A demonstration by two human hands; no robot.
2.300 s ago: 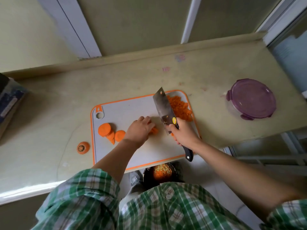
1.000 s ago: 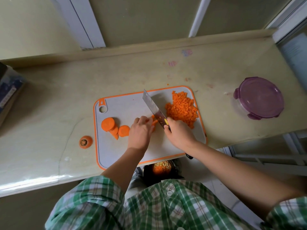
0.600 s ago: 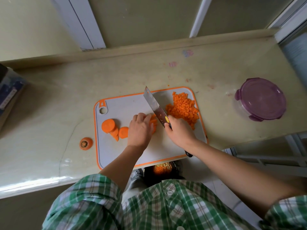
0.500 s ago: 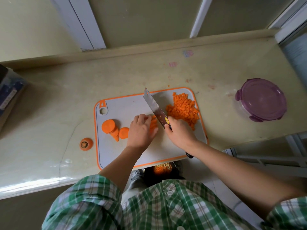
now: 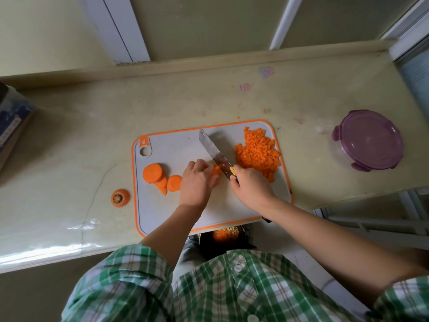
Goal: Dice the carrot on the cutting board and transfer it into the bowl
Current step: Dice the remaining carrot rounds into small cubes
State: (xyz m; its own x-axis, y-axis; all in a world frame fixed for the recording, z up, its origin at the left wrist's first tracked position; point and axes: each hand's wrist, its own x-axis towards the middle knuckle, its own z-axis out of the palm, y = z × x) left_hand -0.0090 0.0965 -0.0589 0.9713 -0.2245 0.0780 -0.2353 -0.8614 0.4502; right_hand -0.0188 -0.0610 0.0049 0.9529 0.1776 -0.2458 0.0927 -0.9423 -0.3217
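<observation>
The left hand [image 5: 196,182] pinches a carrot piece [image 5: 216,173] on the board [image 5: 162,205]; the right hand [image 5: 249,185] grips the knife [image 5: 214,155]. Keep the left fingertips curled away from the blade and cut straight down. The dice [image 5: 257,152] lie to the right.

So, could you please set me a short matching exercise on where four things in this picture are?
1 diced carrot pile
2 carrot top
3 cleaver
4 carrot piece being cut

A on the counter, left of the cutting board
B gripped by the right hand
C held by the left hand
D on the board's right end

Pairs: 1-D, 2-A, 3-B, 4-C
</observation>
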